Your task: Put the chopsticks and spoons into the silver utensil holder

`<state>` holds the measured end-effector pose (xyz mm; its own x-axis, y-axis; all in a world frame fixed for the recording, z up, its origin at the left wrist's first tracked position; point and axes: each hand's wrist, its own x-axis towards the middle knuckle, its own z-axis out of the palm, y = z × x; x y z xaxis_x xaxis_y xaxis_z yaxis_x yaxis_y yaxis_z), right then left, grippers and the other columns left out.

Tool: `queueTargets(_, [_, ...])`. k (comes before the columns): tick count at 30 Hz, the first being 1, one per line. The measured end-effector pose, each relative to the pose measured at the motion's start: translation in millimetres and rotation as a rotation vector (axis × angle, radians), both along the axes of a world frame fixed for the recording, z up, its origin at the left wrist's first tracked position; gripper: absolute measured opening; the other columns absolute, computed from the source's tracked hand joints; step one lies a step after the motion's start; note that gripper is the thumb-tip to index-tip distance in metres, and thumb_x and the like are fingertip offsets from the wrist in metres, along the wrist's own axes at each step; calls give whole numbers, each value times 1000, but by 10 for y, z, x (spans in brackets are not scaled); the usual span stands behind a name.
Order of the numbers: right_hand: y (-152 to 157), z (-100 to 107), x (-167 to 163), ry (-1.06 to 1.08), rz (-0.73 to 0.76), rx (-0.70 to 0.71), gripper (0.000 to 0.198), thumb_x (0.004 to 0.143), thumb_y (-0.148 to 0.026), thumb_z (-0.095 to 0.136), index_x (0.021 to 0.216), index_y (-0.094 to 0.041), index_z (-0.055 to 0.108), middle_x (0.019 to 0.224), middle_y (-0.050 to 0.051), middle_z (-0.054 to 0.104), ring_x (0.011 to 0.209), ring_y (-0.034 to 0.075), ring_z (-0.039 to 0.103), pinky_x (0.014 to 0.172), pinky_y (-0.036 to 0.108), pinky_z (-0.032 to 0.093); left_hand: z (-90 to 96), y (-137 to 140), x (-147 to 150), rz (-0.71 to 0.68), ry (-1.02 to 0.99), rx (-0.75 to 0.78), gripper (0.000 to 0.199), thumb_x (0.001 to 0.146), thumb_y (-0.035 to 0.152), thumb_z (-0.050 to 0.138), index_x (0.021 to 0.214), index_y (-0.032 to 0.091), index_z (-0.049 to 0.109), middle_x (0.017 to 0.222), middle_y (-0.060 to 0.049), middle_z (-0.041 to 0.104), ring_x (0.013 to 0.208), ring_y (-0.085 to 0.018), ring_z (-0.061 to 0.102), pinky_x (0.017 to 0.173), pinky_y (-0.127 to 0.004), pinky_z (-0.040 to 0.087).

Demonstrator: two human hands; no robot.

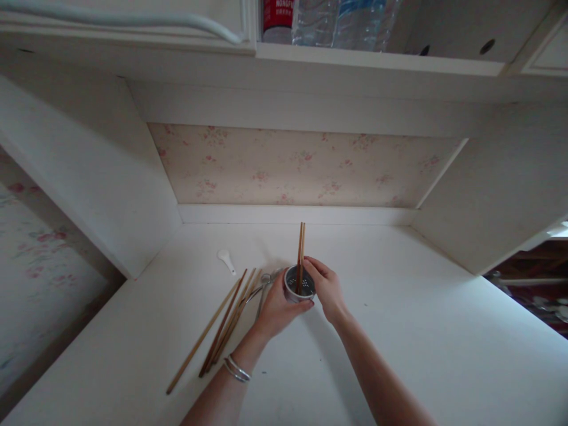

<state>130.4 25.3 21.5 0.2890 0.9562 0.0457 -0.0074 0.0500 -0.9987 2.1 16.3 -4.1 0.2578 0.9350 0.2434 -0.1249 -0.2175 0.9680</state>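
My left hand [280, 307] is wrapped round a metal utensil holder [298, 296] with small drain holes in its bottom. A pair of wooden chopsticks [302, 245] stands upright in the holder. My right hand [325, 287] is closed at the far right side of the rim, thumb and forefinger pinched against the chopsticks. Left of my left hand, several loose chopsticks [223, 316] lie on the white tabletop [390, 355]. Metal cutlery [265, 279] lies beside them, partly hidden behind my left hand. Farther back is a white soup spoon [226, 260].
White side panels [461, 189] and a low back ledge [293, 214] enclose the tabletop. An overhead shelf [377, 62] holds clear plastic bottles [337, 23] and a red-labelled item [277, 18]. A pale cable or tube [133, 21] crosses the upper left.
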Motion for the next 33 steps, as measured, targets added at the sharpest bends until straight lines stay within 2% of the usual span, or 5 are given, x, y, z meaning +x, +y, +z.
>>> queueTargets(12, [-355,-352,-92,154,217,96,99,66,-34,80,145,-24,21,133,12,54,118,26,56,99,42,45,53,-15,23,-39,10,39,62,63,21,78,119,21,52,119,-7,61,104,-21,60,94,-36,47])
queueTargets(20, [-313,-351,-52,26,183,221,69,66,-31,79,126,-22,48,123,10,61,113,26,57,101,44,42,23,-88,-76,27,203,177,75,64,19,76,131,21,44,131,-11,53,122,-26,49,107,-43,36])
queueTargets(24, [-329,-335,-51,33,202,221,67,67,-30,78,125,-21,48,121,10,62,110,26,59,98,43,44,92,-229,-345,142,453,251,84,62,27,80,137,27,42,142,-10,43,133,-30,37,111,-47,29])
queueTargets(29, [-311,-366,-54,91,213,226,69,65,-32,79,125,-20,47,118,11,64,107,28,61,97,48,46,225,-271,-950,228,770,278,26,84,37,56,107,27,65,111,-5,65,106,-24,59,96,-38,44])
queueTargets(33, [-293,-429,-42,103,228,242,68,63,-31,81,123,-25,49,116,8,65,105,29,62,94,49,48,234,-221,-1515,280,1035,145,30,88,42,46,95,21,66,100,-7,68,92,-21,62,86,-33,46])
